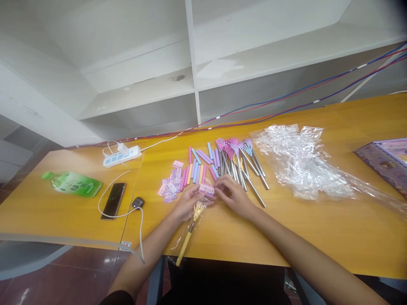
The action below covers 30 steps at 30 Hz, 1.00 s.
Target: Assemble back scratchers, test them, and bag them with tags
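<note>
Head view: left hand (186, 205) fingers grip the card (206, 190), probably to steady it, the bagged scratcher (184, 249) on its near side; right hand (235, 196) fingers curl at its edge, grip unclear.

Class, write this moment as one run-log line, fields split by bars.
left hand: at card | right hand: beside card | yellow hand-shaped tool: in clear bag, below card | loose cards: left of colored tubes

"绿茶" on green bottle (76, 184); small cards (171, 185) illegible
</note>
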Available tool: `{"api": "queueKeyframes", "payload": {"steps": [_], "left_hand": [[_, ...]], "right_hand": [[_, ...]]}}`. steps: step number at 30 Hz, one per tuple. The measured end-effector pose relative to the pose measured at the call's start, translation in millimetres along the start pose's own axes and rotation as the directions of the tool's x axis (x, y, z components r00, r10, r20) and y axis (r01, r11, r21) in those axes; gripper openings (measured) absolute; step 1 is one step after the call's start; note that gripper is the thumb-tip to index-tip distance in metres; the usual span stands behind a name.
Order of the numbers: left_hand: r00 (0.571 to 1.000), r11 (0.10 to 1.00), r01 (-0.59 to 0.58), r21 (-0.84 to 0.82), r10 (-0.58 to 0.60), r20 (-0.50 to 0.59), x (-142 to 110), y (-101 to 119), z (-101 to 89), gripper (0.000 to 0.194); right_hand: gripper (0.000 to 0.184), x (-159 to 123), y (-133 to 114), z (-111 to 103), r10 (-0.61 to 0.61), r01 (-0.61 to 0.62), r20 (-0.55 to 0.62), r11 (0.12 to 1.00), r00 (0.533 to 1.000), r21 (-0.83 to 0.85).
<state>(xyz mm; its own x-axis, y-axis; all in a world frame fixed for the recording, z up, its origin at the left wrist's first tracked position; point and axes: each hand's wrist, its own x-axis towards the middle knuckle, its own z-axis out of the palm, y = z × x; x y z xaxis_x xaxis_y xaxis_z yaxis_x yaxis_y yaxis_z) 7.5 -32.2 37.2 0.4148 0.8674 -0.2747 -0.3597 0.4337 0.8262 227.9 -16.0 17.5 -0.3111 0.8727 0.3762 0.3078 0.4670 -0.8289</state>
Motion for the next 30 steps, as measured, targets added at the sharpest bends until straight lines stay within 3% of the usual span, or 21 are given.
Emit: {"api": "queueKeyframes", "payload": {"steps": [8, 15, 24, 30], "left_hand": [[0.988, 0.999, 0.038, -0.030, -0.042, -0.147, 4.9, -8.0, -3.8, 0.049], [0.953, 0.992, -0.060, 0.108, 0.089, -0.290, 11.0, -12.9, -9.7, 0.037], [0.936, 0.983, -0.095, 0.156, 0.141, -0.322, 12.3, -17.2, -14.5, 0.033], [0.934, 0.987, -0.084, 0.136, 0.126, -0.335, 11.1, -13.7, -10.6, 0.033]], "right_hand": [[0.013, -0.6, -2.6, 3.3, -0.041, 0.041, 0.079, 0.999, 0.996, -0.007], [0.013, -3.8, -2.1, 9.9, -0.075, 0.080, 0.130, 0.996, 0.989, -0.037], [0.028, -4.7, -7.2, 1.7, -0.153, 0.190, 0.252, 0.974, 0.955, -0.127], [0.032, -4.9, -10.6, 3.6, -0.116, 0.148, 0.258, 0.983, 0.959, -0.110]]}}
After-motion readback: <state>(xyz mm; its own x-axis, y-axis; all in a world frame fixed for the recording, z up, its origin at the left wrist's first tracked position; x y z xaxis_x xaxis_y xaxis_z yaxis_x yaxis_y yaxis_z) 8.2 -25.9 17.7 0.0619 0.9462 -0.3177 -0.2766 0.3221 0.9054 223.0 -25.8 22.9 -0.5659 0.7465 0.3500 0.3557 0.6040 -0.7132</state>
